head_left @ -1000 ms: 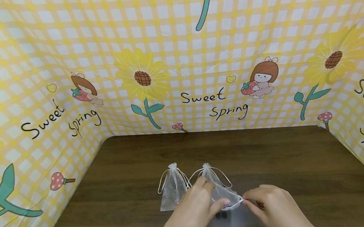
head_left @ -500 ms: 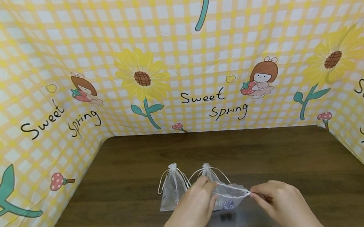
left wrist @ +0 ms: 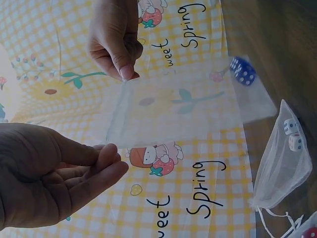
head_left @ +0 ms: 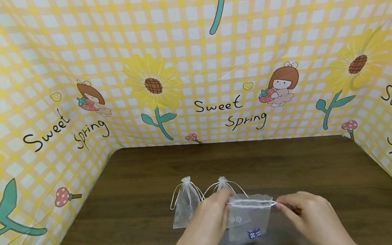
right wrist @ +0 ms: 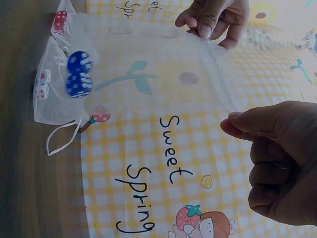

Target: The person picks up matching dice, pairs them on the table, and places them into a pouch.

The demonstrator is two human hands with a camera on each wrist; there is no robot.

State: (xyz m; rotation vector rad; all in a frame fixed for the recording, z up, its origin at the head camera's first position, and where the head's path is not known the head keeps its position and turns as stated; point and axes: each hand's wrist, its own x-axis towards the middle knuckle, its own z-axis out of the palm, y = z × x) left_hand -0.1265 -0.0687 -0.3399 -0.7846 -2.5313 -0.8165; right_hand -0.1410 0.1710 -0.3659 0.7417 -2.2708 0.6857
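My left hand (head_left: 207, 221) and right hand (head_left: 307, 211) pinch the two ends of a sheer white drawstring bag's mouth (head_left: 255, 203). The bag hangs flat between them, its mouth drawn straight across. Two blue dice (head_left: 254, 233) lie at its bottom, showing through the mesh. In the left wrist view my left hand (left wrist: 64, 171) holds the near corner with thumb and fingertips. The right wrist view has my right thumb and forefinger pinching the other corner. Behind the held bag, a tied mesh bag (right wrist: 49, 106) contains two white dice (right wrist: 42, 84).
Another tied mesh bag (head_left: 184, 213) lies on the dark wooden table (head_left: 144, 167), left of the one with white dice. Red dice (right wrist: 60, 22) show inside it in the right wrist view. A yellow checked cloth (head_left: 212, 61) rises around the table's back and sides.
My right hand has moved right and slightly up, stretching the bag's mouth straight. The bag has tipped to hang down, and the blue dice now sit lower in it. My left hand has barely moved.
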